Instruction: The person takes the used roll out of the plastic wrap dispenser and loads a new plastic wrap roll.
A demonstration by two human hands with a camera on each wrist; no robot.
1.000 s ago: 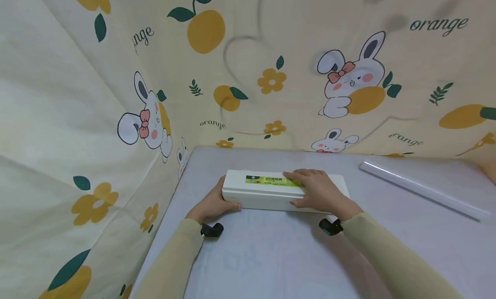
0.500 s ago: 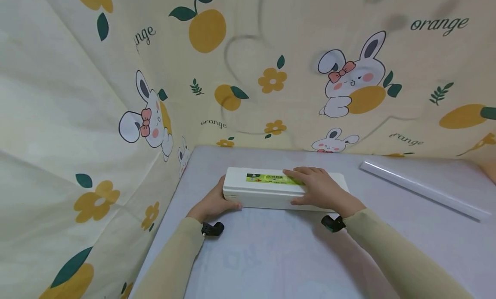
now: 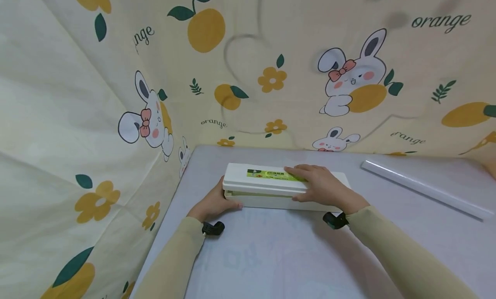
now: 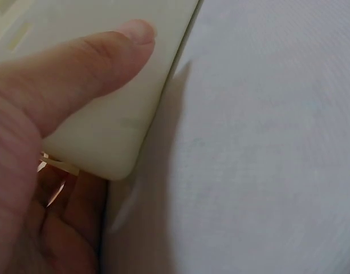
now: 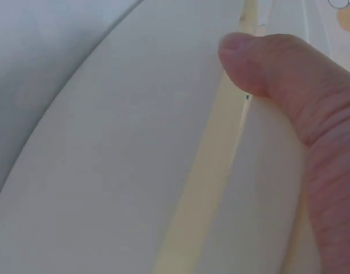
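Note:
A long white cling film box [image 3: 267, 201] lies across the table, a green label [image 3: 263, 174] on its lid [image 3: 236, 182]. A narrow gap shows between lid and base, wider toward the left. My left hand [image 3: 213, 203] grips the box's left end; in the left wrist view its thumb [image 4: 101, 60] lies on the front wall and the fingers are partly hidden behind the end. Over the lid's right half, my right hand [image 3: 325, 189] holds the lid, fingers on top. The right wrist view has its thumb [image 5: 277, 65] at the front seam. The box's inside is hidden.
A shiny, pale plastic tube or roll [image 3: 422, 189] lies slantwise on the table at the right. The table [image 3: 271, 256] has a whitish cover. Behind and to the left hang printed cloth walls [image 3: 240, 66] with oranges and rabbits.
The lid has risen from the base, most at its left part, opening a gap along the front. My right hand has gone slightly up with it; my left hand stays at the box's end.

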